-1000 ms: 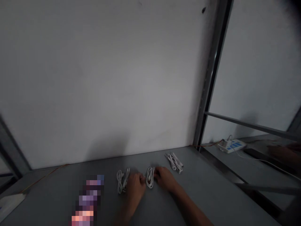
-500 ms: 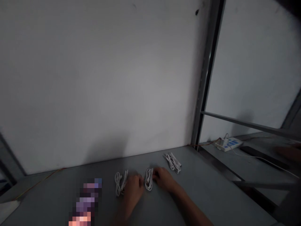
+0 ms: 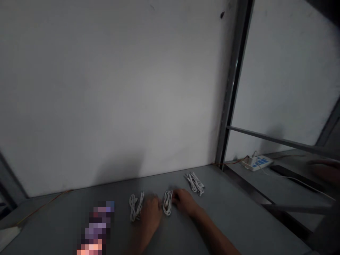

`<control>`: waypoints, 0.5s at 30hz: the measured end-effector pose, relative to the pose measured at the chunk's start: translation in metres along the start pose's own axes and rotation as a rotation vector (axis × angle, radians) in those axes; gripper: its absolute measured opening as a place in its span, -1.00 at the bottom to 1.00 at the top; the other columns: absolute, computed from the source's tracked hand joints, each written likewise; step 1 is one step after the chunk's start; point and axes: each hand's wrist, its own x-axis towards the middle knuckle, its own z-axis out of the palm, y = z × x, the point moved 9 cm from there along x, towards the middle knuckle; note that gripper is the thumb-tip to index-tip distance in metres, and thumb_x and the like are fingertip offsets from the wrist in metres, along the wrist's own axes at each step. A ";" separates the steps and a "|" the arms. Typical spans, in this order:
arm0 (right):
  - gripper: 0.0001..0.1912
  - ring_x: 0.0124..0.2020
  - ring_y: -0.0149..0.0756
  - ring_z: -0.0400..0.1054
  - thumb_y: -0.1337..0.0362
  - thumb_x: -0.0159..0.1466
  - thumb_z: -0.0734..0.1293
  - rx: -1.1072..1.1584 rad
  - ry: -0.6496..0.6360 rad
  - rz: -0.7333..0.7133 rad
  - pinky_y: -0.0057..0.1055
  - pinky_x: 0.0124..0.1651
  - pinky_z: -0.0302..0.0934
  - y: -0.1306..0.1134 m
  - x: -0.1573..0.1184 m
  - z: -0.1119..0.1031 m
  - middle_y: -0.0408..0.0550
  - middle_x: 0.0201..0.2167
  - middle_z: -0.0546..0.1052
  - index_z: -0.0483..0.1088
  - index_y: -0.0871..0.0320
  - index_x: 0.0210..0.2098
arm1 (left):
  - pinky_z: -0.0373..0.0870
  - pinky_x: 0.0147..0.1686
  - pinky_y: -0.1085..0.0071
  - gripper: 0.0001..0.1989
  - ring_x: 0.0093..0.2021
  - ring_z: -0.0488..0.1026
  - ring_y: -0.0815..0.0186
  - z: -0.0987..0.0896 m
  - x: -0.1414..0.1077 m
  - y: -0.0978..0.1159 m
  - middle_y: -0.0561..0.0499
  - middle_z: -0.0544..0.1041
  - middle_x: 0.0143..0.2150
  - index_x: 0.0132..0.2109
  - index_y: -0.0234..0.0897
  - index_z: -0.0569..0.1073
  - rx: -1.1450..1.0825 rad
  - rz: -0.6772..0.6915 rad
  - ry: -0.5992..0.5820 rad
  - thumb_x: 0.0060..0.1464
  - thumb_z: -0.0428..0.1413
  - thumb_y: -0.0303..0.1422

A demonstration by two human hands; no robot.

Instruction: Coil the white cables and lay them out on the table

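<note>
A coil of white cable (image 3: pixel 168 203) lies on the gray counter (image 3: pixel 175 237), between the two hands. The left hand (image 3: pixel 151 209) is just beside it on one side, the right hand (image 3: pixel 183 200) on the other; having one at each side probably lets them steady the loops evenly while the counter bears the weight. The right fingers are curled in narrow at the coil's edge, though I cannot tell whether they grip it. The left fingers are blurred and bent inward; I cannot tell whether they hold anything.

Two more cable bundles (image 3: pixel 132 208) lie side by side just past the left hand, which partly hides the nearer one. Further cable (image 3: pixel 195 184) lies toward the back right, apart from the middle coil, perhaps so the loops do not snag.

The counter's back edge meets the white wall (image 3: pixel 132 88), well behind the hands. Its right edge slants past a metal post (image 3: pixel 236 78), with a gap before the neighboring surface and its power strip (image 3: pixel 257 162). Gray surface shows between the forearms and right of the right arm, giving sideways room there; the left hand has little before the bundles.
</note>
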 end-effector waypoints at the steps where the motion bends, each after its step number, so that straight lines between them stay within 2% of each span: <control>1: -0.88 -0.31 -0.28 0.42 0.39 0.14 0.30 -0.002 -0.001 -0.001 -0.50 -0.29 0.08 0.000 0.000 0.000 0.00 -0.35 0.59 0.49 0.20 -0.39 | 0.24 -0.14 0.33 -0.63 -0.07 0.47 0.15 0.001 0.000 0.000 -0.20 0.55 -0.10 -0.06 -0.34 0.49 0.006 0.005 0.000 0.26 -0.19 -0.39; 4: -0.88 -0.32 -0.30 0.41 0.41 0.14 0.29 -0.003 0.004 -0.004 -0.50 -0.29 0.08 -0.001 0.000 -0.001 -0.02 -0.36 0.59 0.49 0.20 -0.39 | 0.24 -0.11 0.34 -0.64 -0.03 0.45 0.15 0.003 0.001 0.000 -0.20 0.54 -0.07 -0.03 -0.35 0.48 0.015 0.020 0.013 0.26 -0.18 -0.38; 10: -0.88 -0.32 -0.29 0.40 0.40 0.16 0.29 0.000 -0.010 0.012 -0.50 -0.30 0.07 -0.004 -0.003 -0.003 0.00 -0.35 0.58 0.49 0.19 -0.39 | 0.26 -0.15 0.33 -0.60 -0.09 0.48 0.14 0.005 0.002 -0.002 -0.19 0.56 -0.13 -0.10 -0.30 0.51 0.029 0.008 0.020 0.27 -0.22 -0.36; 15: -0.89 -0.33 -0.29 0.41 0.41 0.14 0.30 -0.023 0.017 -0.006 -0.49 -0.31 0.06 -0.005 -0.002 -0.006 0.00 -0.36 0.59 0.48 0.20 -0.40 | 0.28 -0.16 0.30 -0.56 -0.09 0.49 0.09 0.003 0.002 0.001 -0.23 0.56 -0.11 -0.14 -0.36 0.54 0.035 0.008 0.020 0.29 -0.23 -0.32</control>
